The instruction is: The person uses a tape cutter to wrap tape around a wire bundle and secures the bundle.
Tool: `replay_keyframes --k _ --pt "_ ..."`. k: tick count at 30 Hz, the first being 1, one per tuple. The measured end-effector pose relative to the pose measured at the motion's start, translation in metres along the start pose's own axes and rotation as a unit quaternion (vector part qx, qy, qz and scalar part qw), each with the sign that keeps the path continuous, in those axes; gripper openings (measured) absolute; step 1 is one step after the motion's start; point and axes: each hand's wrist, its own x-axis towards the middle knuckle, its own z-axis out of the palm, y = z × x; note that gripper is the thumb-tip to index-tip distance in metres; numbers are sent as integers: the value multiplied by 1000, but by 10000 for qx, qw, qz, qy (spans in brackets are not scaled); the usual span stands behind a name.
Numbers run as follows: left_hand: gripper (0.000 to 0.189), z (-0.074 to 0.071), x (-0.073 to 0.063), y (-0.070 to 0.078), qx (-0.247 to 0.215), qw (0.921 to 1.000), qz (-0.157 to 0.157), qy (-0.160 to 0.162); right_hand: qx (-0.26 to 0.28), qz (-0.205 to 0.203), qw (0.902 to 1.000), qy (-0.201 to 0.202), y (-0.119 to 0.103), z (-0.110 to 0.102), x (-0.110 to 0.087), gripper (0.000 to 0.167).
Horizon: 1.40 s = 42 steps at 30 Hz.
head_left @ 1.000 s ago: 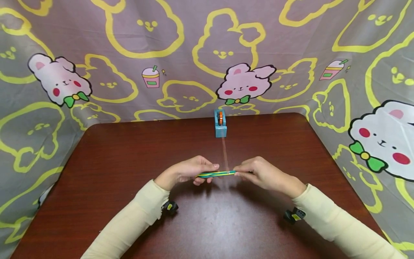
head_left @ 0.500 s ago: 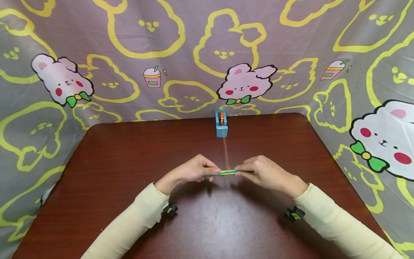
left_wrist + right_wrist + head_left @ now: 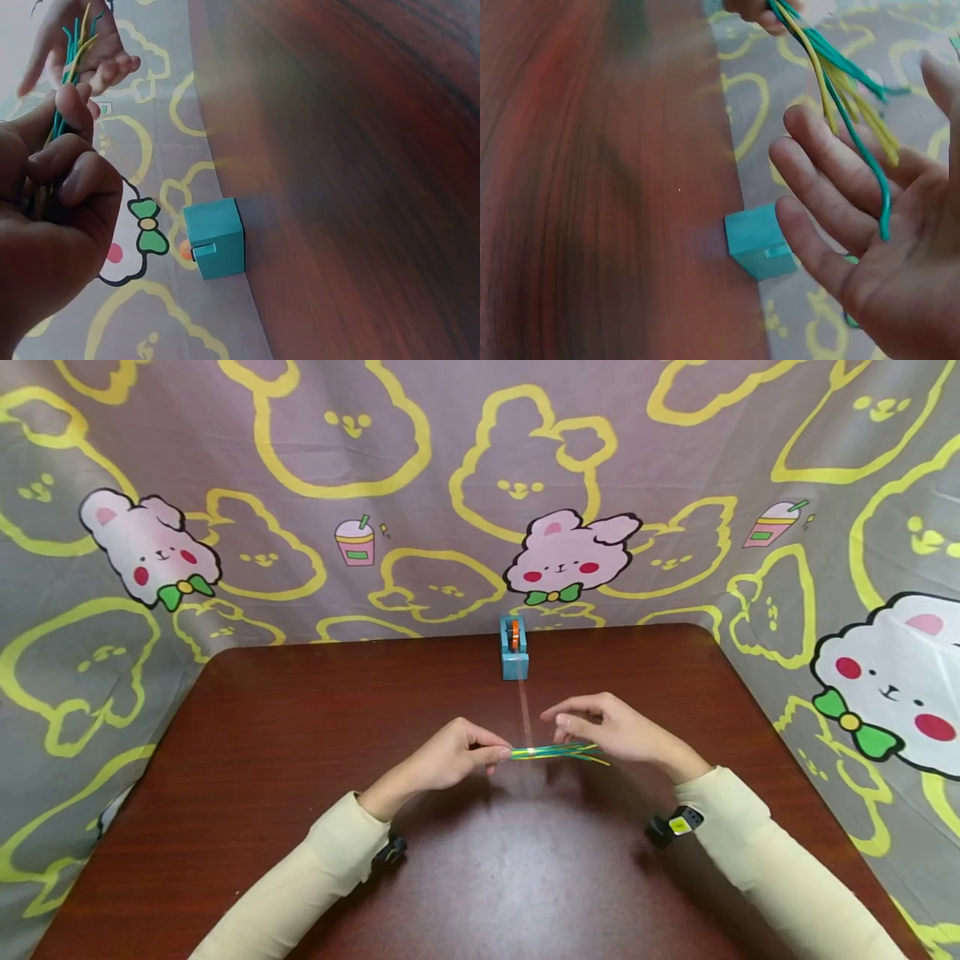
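In the head view, my left hand (image 3: pixel 459 754) pinches a bundle of thin green and yellow wires (image 3: pixel 558 751) above the table. Their loose ends fan out to the right, several of them bent. A clear tape strip (image 3: pixel 524 706) runs from the blue tape dispenser (image 3: pixel 514 665) to the bundle, just right of the left fingertips. Seen from the left wrist, the left fingers (image 3: pixel 75 184) curl round the lower part of the wires. My right hand (image 3: pixel 870 262) has its fingers extended and apart, palm facing the wire ends, and grips nothing.
The dispenser, with an orange tape roll (image 3: pixel 515 634), stands at the far edge of the dark brown table (image 3: pixel 337 693). A patterned cloth (image 3: pixel 420 460) hangs behind and along the sides. Each wrist wears a small black camera (image 3: pixel 678 822).
My right hand has let go of the wires and moved slightly up and away, fingers opening. The wires' right ends are now exposed and spread. My left fingertips have shifted right along the bundle.
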Motion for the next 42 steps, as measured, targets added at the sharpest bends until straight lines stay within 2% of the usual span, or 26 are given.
replay_keyframes --k 2,4,7,10,12,15,19,20,21,23,27,30,38,42 --pt "12 1 0 -2 154 9996 210 73 824 345 9960 -30 6 -4 2 43" --pt "11 2 0 -4 320 9984 428 156 1763 766 9813 -116 14 -6 4 58" --pt "11 3 -1 -7 499 9958 720 266 2872 1389 9471 -350 25 -6 5 78" --pt "13 3 -1 -8 578 9932 947 350 3751 1816 9062 -720 33 -3 4 85" --pt "14 4 -2 -8 634 9911 1094 415 4159 1923 8829 -1028 37 1 3 83" --pt "15 3 -2 -8 781 9872 1300 496 4662 1875 8512 -1515 39 8 2 80" --pt "15 3 -2 -9 1005 9813 1543 560 5068 1703 8225 -1940 39 12 0 78" --pt "14 3 -2 -8 1080 9793 1615 563 5094 1689 8196 -2007 39 12 0 79" --pt "14 3 -2 -8 1190 9769 1682 573 5077 1692 8194 -2055 39 12 -1 79" --pt "14 3 -3 -8 1447 9710 1808 586 4943 1735 8257 -2093 38 12 -1 76" --pt "15 3 -4 -7 1910 9599 1964 586 4515 1814 8494 -2042 36 12 -3 63" --pt "15 3 -5 -7 2108 9542 2033 615 4314 1768 8627 -1957 36 13 -2 52" --pt "17 4 -5 -10 2452 9403 2237 755 4172 1625 8754 -1823 31 13 -2 31" --pt "18 4 -5 -12 2479 9376 2289 838 3912 1565 8921 -1635 27 12 -3 24"
